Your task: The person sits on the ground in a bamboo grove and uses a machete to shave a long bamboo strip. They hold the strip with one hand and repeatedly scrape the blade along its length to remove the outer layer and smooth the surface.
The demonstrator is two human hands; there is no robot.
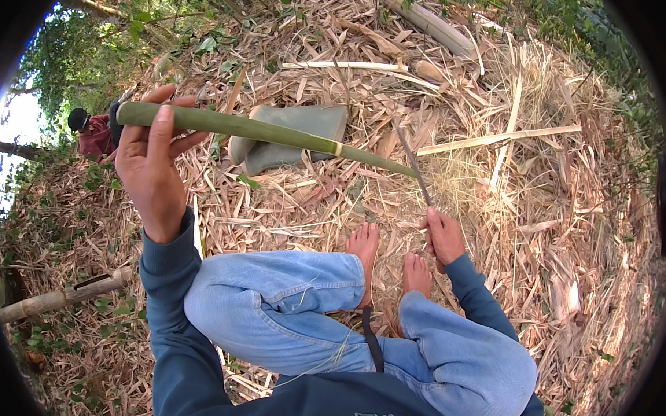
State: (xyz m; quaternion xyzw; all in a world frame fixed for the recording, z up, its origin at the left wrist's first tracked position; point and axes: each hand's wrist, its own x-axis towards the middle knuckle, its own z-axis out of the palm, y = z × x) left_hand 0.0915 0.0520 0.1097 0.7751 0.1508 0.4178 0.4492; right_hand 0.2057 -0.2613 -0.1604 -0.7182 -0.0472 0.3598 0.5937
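A long strip of green bamboo [272, 131] with a pale node ring slants from upper left down to the right. Its wide end rests in my left hand [157, 152], thumb on top and fingers beneath. My right hand [445, 237] is closed round the handle of a knife [412, 165] with a long, narrow dark blade. The blade points up and crosses the thin far end of the strip; whether it touches or only overlaps I cannot tell. The knife's handle is mostly hidden in my fingers.
Grey-green rubber boots [294, 132] lie behind the bamboo strip. Split pale bamboo pieces [499, 138] and a thick bamboo pole [433, 25] lie on leaf-littered ground. Another bamboo pole [64, 294] is at the left. A person in red [96, 137] is beyond my left hand. My bare feet are in front.
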